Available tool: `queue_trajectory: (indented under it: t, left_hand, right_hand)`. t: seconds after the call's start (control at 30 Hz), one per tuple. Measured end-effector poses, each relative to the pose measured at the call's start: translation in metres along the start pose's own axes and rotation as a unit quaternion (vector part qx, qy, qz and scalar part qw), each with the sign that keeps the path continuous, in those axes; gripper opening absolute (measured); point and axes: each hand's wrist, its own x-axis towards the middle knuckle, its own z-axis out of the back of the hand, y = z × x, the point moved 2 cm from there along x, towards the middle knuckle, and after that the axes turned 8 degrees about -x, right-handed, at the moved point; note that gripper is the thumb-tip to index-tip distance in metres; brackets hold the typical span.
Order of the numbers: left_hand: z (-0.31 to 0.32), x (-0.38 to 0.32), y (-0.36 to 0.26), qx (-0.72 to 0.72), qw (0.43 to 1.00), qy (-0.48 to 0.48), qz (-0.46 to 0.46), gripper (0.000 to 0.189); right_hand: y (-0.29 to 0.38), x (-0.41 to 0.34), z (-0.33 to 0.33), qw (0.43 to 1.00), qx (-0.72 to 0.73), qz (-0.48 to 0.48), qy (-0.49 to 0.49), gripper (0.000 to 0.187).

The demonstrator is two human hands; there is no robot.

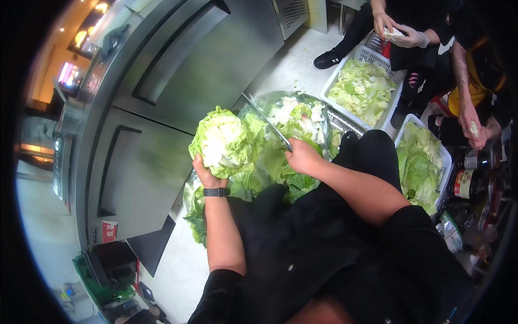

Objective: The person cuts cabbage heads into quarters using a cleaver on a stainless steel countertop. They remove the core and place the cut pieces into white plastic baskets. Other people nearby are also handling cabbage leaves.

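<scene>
A large pale-green head of cabbage or lettuce point(222, 139) rests in my left hand point(205, 172), which grips it from below and the left side. A dark band circles that wrist. My right hand point(305, 158) is closed around the handle of a long-bladed knife point(267, 121). Its blade points up and left, to the right of the head; whether the two touch I cannot tell. Below both hands, loose green outer leaves point(279, 168) lie heaped between my knees. Just beyond the knife sits a clear plastic bag point(323, 117) with pale leaf scraps in it.
A stainless steel cabinet point(194, 65) with recessed handles stands at left. White plastic baskets hold torn leaves point(360, 91) and larger leaves point(419, 162) at right. Two co-workers sit beyond; one gloved hand point(410, 37) shows. Bottles point(465, 184) stand at far right.
</scene>
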Motion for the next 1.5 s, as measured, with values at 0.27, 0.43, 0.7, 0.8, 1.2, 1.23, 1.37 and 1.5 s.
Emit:
queue_trajectory:
  t: [0.27, 0.43, 0.7, 0.8, 1.2, 1.23, 1.37, 1.5]
  left_hand:
    - [-0.016, 0.003, -0.008, -0.097, 0.992, -0.061, 0.046, 0.071]
    - [-0.015, 0.000, -0.008, -0.107, 0.989, -0.068, 0.072, 0.069]
    - [0.047, 0.032, 0.067, 0.085, 0.965, -0.202, 0.147, 0.053]
    - [0.089, 0.045, 0.113, 0.260, 0.915, -0.270, 0.152, 0.079]
    - [0.051, 0.082, 0.237, 0.288, 0.870, -0.178, 0.359, 0.106]
    - [0.048, 0.077, 0.230, 0.264, 0.854, -0.197, 0.402, 0.110]
    - [0.075, 0.078, 0.233, 0.274, 0.881, -0.145, 0.358, 0.100]
    - [0.059, 0.082, 0.213, 0.362, 0.879, -0.133, 0.281, 0.085]
  right_hand:
    - [0.023, 0.003, 0.018, 0.992, 0.119, 0.005, -0.043, 0.020]
    - [0.035, 0.003, 0.027, 0.985, 0.157, 0.017, -0.066, 0.019]
    - [0.031, 0.003, 0.071, 0.984, 0.151, 0.008, -0.093, 0.023]
    - [-0.012, 0.017, 0.067, 0.987, 0.128, -0.029, -0.098, 0.022]
    - [-0.094, 0.001, 0.054, 0.989, -0.047, -0.140, -0.007, 0.029]
    - [-0.084, 0.004, 0.055, 0.987, -0.065, -0.143, 0.010, 0.029]
    - [-0.061, 0.004, 0.048, 0.991, -0.122, -0.049, 0.006, 0.028]
    - [-0.042, 0.005, 0.040, 0.988, -0.155, -0.016, 0.016, 0.026]
